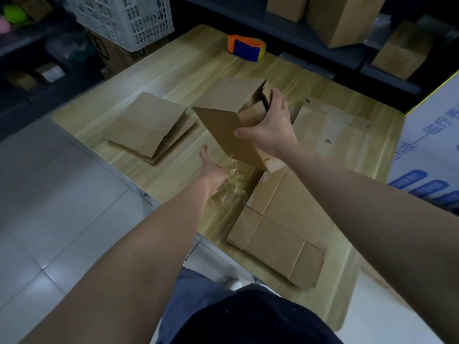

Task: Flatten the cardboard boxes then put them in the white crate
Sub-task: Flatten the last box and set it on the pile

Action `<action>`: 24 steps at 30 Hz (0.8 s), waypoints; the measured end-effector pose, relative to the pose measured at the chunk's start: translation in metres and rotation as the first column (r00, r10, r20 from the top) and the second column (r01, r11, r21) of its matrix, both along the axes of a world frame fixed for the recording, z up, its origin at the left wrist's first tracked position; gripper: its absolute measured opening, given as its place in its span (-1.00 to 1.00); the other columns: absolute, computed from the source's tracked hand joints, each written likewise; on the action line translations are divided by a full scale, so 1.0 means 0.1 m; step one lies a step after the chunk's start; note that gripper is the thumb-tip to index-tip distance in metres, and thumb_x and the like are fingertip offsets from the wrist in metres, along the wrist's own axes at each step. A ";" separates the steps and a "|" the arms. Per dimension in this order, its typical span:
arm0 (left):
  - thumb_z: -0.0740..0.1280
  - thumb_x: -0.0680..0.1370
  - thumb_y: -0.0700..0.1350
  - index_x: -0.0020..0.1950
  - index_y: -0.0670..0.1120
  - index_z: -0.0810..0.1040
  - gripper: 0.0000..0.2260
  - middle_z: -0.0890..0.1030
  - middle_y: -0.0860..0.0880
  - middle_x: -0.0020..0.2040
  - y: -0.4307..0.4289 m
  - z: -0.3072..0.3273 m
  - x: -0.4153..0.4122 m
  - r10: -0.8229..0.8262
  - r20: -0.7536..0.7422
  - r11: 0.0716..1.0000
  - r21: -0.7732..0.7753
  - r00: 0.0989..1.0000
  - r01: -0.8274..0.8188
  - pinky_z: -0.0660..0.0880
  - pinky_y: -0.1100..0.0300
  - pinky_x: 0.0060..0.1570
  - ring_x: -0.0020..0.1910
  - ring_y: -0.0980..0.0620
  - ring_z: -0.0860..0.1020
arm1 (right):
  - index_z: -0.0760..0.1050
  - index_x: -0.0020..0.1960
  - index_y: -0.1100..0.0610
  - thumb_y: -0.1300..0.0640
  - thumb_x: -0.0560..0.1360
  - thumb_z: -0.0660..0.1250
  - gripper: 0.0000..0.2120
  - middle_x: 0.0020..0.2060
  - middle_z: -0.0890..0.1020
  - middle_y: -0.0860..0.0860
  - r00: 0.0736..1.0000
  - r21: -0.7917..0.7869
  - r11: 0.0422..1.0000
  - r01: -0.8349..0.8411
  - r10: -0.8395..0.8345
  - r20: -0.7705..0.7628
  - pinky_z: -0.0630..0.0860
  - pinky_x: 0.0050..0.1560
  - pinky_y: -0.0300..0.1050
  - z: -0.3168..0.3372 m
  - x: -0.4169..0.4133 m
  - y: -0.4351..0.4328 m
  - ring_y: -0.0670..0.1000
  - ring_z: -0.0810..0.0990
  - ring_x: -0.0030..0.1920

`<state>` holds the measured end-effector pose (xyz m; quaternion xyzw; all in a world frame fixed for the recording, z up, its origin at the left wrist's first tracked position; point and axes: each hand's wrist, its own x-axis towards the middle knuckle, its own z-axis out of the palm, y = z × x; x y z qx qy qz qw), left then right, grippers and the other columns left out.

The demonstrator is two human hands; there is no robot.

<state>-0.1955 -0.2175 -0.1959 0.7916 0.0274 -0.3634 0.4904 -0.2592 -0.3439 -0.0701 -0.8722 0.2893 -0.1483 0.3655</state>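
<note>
My right hand (270, 125) grips an opened cardboard box (228, 115) by its right end, holding it tilted above the middle of the wooden table (188, 65). My left hand (214, 172) holds a crumpled strip of clear tape (231, 184) just below the box's near corner. A stack of flattened boxes (151, 127) lies on the table's left side. More flattened boxes (278, 227) lie near the front edge. The white crate (124, 18) stands beyond the table's far left corner.
An orange and blue tape dispenser (246, 47) sits at the table's far edge. Another flat cardboard sheet (330, 122) lies at the right. Closed cardboard boxes (347, 18) fill dark shelves behind. A white printed carton (432, 150) stands at the right. Grey tiled floor lies to the left.
</note>
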 end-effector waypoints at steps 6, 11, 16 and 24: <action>0.35 0.39 -0.50 0.38 0.43 -0.33 0.13 0.00 -0.17 0.54 -0.01 0.07 -0.02 -0.013 0.045 1.000 -0.007 0.999 0.014 0.59 0.19 -0.34 -0.25 0.07 0.55 | -0.07 0.53 0.04 -0.10 0.15 0.58 0.17 0.45 0.17 0.06 1.000 0.016 1.000 -0.009 0.009 0.000 0.31 0.37 0.21 -0.05 0.01 -0.01 0.13 0.22 0.43; 0.46 0.37 -0.38 0.46 0.08 0.28 -0.23 0.48 -0.19 0.26 0.06 0.06 -0.04 -0.085 0.130 0.996 0.010 0.988 0.085 0.57 0.07 0.08 0.05 -0.07 0.59 | -0.05 0.53 0.04 -0.11 0.15 0.57 0.16 0.44 0.18 0.05 1.000 0.016 1.000 -0.010 0.010 0.003 0.31 0.37 0.21 -0.05 0.01 -0.06 0.13 0.23 0.42; 0.32 0.48 -0.41 0.18 -0.14 0.60 -0.68 0.63 -0.11 0.01 0.08 0.11 0.09 -0.049 0.082 0.998 0.043 0.995 0.045 0.59 0.22 -0.06 -0.08 0.01 0.64 | -0.06 0.53 0.02 -0.12 0.15 0.57 0.16 0.43 0.20 0.04 1.000 0.024 1.000 -0.014 0.014 0.018 0.31 0.37 0.22 0.01 0.07 -0.08 0.12 0.23 0.41; 0.21 0.56 -0.30 -0.01 -0.13 0.52 -0.87 0.55 -0.13 -0.14 0.16 0.47 0.36 0.062 0.271 0.997 0.018 0.961 -0.070 0.56 0.05 -0.17 -0.23 -0.14 0.57 | -0.02 0.52 0.03 -0.06 0.17 0.59 0.12 0.42 0.22 0.02 0.998 0.001 0.999 -0.043 0.043 0.054 0.26 0.39 0.23 0.10 0.22 -0.01 0.10 0.23 0.41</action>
